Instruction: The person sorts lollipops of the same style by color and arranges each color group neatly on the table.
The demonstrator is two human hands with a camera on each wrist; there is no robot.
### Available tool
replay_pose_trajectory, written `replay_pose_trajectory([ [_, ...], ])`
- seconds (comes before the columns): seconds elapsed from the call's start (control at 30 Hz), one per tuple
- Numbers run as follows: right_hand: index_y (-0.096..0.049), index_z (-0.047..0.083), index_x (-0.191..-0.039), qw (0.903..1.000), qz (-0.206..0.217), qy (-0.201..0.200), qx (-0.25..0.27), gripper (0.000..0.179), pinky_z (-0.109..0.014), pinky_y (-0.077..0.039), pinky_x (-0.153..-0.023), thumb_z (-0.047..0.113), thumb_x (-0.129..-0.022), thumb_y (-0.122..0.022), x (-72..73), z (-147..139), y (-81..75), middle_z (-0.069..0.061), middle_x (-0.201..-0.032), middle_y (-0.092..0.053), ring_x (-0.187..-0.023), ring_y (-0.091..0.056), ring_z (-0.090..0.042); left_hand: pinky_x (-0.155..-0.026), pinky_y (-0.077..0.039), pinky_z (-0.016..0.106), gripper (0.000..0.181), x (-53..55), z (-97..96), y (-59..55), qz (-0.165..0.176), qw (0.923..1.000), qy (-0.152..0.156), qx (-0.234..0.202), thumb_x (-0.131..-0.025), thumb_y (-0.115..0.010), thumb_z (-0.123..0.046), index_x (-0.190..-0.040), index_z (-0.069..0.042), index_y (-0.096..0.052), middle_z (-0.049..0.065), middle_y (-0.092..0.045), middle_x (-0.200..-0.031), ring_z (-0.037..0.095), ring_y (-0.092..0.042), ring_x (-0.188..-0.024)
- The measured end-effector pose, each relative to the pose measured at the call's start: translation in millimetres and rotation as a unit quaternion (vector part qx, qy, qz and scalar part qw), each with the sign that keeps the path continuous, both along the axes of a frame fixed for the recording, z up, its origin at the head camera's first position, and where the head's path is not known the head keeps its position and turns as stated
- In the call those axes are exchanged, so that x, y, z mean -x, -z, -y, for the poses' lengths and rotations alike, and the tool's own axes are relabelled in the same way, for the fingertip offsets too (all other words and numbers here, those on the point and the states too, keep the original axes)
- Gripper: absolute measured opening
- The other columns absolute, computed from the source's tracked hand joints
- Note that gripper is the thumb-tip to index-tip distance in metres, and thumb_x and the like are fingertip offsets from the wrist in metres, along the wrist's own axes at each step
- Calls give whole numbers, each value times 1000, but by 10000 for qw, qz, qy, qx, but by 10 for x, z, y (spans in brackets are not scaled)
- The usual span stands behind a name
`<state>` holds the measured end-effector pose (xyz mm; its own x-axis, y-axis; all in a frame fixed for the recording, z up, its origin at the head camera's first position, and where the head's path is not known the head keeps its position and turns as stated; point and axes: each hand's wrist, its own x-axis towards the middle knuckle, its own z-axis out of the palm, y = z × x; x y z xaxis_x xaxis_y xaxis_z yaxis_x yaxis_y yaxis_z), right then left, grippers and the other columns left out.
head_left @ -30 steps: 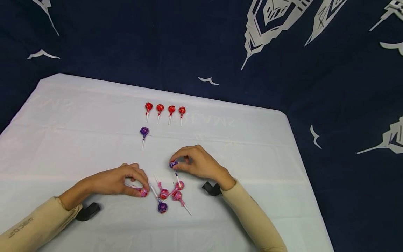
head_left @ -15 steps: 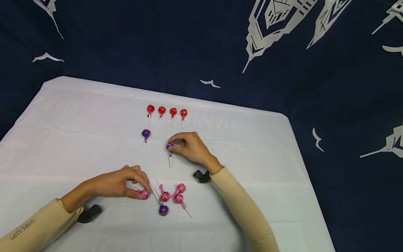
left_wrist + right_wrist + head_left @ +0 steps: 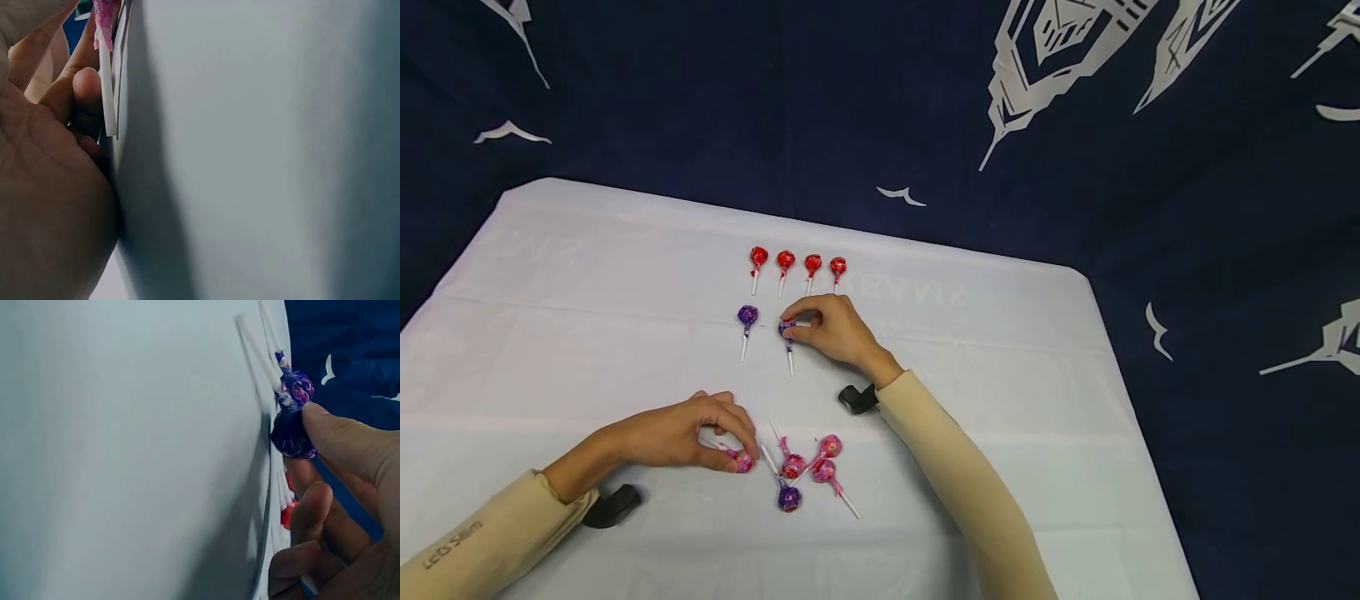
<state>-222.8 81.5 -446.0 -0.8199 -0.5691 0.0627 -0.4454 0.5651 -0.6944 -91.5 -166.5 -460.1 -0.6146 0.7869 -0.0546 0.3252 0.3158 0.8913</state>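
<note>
My right hand [image 3: 835, 332] pinches a purple-wrapped lollipop [image 3: 292, 436] by its head between thumb and fingers, stick toward me. Just left of it another purple lollipop [image 3: 747, 316] lies on the white cloth. My left hand [image 3: 688, 429] rests low on the cloth and holds a pink lollipop [image 3: 744, 461] at its fingertips; in the left wrist view its white stick [image 3: 108, 94] runs back along the palm. Right of that hand lies a loose cluster: a purple lollipop [image 3: 789, 498] and three pink ones, one pink lollipop [image 3: 823, 472] pointing its stick outward.
Several red lollipops [image 3: 786, 260] lie in a row beyond my right hand, sticks toward me. The white cloth [image 3: 587, 275] covers the table, whose far edge meets a dark blue patterned backdrop [image 3: 700, 100]. A black wrist device [image 3: 857, 399] sits beneath the right wrist.
My right hand has carried the purple lollipop away from the cluster, forward and left, to beside the other purple one. The left hand has stayed in place with the pink lollipop.
</note>
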Motion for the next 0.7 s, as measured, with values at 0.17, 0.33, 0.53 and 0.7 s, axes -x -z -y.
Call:
replay_pose_trajectory([
  [0.17,-77,17,-105,9995,199,228,-25,19,-22,-42,-60,24,-87,-79,42,89,-26,2,-102,-76,-63,-53,-10,-80,-32,32,20,4,3,6,-1,10000,20,27,-87,-77,-33,-107,-32,-77,-18,-71,-109,9,-48,-89],
  [0.33,-77,15,-105,9992,169,343,-67,19,-21,-42,-62,23,-88,-79,76,154,-45,1,-102,-76,-66,-55,-10,-81,-33,32,20,5,9,-2,-31,10000,20,18,-88,-77,-32,-107,-31,-77,-18,-71,-109,9,-49,-90],
  [0.53,-76,15,-108,9989,-22,433,-197,20,-20,-41,-60,24,-89,-77,71,211,-34,0,-106,-77,-62,-53,-8,-82,-33,32,20,4,2,-3,26,10000,8,63,-87,-77,-33,-107,-32,-77,-18,-71,-109,10,-49,-90],
  [0.7,-75,16,-110,9978,-183,505,-383,22,-20,-42,-62,26,-91,-76,51,246,-16,-1,-110,-76,-62,-52,-7,-83,-34,33,20,0,2,-3,50,9999,-38,144,-87,-78,-34,-106,-33,-77,-19,-71,-108,10,-49,-90],
])
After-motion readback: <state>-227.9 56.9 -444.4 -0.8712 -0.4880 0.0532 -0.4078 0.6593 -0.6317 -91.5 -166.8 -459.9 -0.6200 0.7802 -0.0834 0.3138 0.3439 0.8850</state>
